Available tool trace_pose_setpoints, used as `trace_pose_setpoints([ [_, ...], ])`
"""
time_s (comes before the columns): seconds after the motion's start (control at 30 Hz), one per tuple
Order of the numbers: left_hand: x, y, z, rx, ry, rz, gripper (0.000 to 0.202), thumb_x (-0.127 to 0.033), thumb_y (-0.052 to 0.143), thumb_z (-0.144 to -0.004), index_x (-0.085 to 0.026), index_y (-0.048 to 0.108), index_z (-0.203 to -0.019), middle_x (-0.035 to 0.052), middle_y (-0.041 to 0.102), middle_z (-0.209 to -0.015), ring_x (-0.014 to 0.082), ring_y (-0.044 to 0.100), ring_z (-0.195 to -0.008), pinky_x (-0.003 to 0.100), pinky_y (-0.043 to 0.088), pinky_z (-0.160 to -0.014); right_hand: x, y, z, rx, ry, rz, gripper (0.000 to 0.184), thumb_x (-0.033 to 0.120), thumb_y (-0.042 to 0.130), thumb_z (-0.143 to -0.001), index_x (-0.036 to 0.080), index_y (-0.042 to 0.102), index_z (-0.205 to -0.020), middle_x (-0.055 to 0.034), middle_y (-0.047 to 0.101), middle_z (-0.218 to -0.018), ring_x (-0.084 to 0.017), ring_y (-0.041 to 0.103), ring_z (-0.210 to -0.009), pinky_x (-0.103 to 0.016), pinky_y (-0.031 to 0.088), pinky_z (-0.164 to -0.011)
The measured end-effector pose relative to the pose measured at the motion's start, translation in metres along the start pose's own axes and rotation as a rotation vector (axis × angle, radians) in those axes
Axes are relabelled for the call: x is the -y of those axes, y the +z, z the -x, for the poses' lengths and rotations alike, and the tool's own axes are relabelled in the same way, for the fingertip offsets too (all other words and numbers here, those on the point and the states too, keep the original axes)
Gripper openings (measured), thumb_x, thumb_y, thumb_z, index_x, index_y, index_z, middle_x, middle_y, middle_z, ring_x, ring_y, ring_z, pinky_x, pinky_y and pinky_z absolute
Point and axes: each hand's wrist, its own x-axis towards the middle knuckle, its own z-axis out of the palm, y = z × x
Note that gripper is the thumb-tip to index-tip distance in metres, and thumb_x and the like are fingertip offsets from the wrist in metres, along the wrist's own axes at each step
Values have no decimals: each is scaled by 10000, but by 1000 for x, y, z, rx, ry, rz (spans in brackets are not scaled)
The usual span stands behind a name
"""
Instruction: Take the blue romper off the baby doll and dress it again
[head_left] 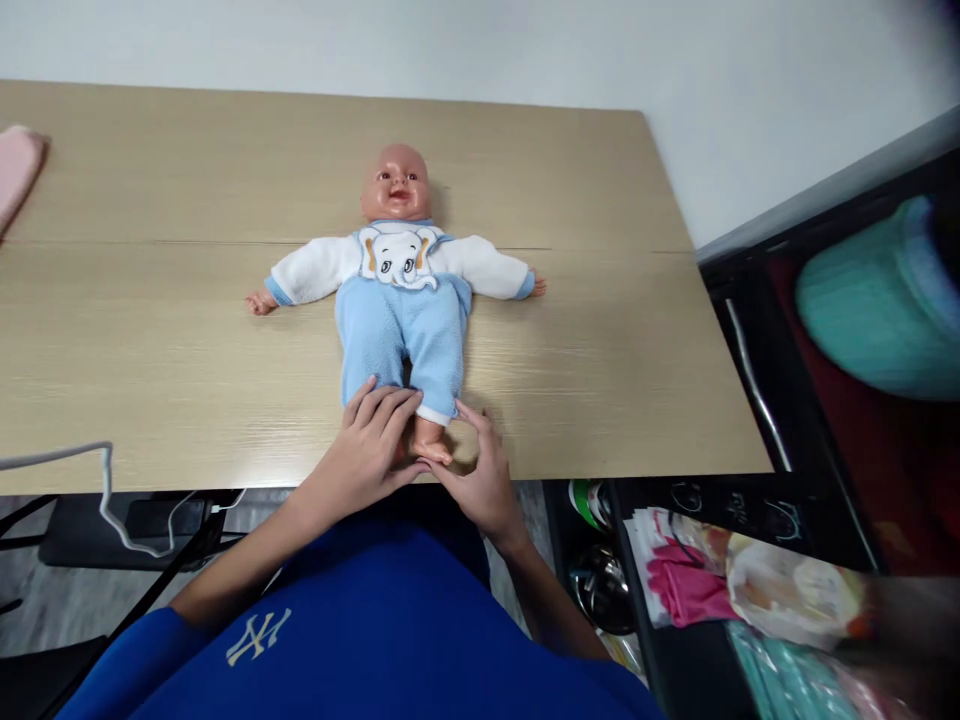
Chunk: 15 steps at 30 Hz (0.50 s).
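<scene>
A baby doll (400,190) lies on its back on the table, arms spread, head toward the wall. It wears a fleece outfit (375,325) with white sleeves, light blue legs and an elephant face on the chest. My left hand (371,440) is wrapped over the lower end of the leg on the left, hiding that foot. At the other leg, my right hand (480,475) has its thumb by the toes and a fingertip touching the white cuff (435,414); these fingers are apart. The bare foot (430,442) shows between my hands.
The wooden table (600,350) meets a white wall behind. A pink cloth item (16,170) lies at the far left, and a white cable (56,457) hangs over the front edge. To the right are a teal container (874,300) and a dark shelf holding bagged items (787,585).
</scene>
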Motion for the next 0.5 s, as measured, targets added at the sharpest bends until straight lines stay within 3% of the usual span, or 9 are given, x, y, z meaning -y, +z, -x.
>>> trace_pose_setpoints([
  [0.13,2,4,2,-18,-33,13,677,-504,803,-1090,-282,530,-1669,140,773,-1485,406,689,-1462,727,420,-1435,0,3,-3,-62,-15,-49,659,409,956,-951,383,636,-1527,-81,839,-1295,-393,838,-1215,-771,579,-1296],
  [0.23,2,4,5,-45,-52,13,552,-505,831,-1076,-323,604,-1544,110,793,-1394,390,712,-1402,728,451,-1420,1,5,-3,-83,-49,-7,591,397,919,-978,404,635,-1496,-83,819,-1268,-409,825,-1216,-775,638,-1215],
  [0.33,2,-2,7,-50,-23,46,586,-561,860,-1056,-324,598,-1523,110,779,-1459,377,703,-1421,720,440,-1424,-4,-7,-2,-23,-65,-5,774,426,954,-940,392,566,-1609,-143,758,-1433,-454,771,-1368,-762,676,-1164],
  [0.43,5,-16,3,-63,12,84,562,-623,816,-1080,-306,592,-1487,133,748,-1526,370,678,-1463,694,419,-1424,-20,-37,-10,114,-105,-55,1029,502,1026,-873,384,456,-1721,-175,657,-1632,-471,672,-1543,-773,611,-1267],
  [0.5,10,-27,-8,-97,11,79,478,-611,772,-1113,-304,616,-1444,138,741,-1536,371,663,-1473,673,433,-1400,-37,-60,-27,181,-134,-67,1049,561,1010,-892,376,427,-1743,-170,643,-1667,-456,642,-1584,-763,570,-1312],
])
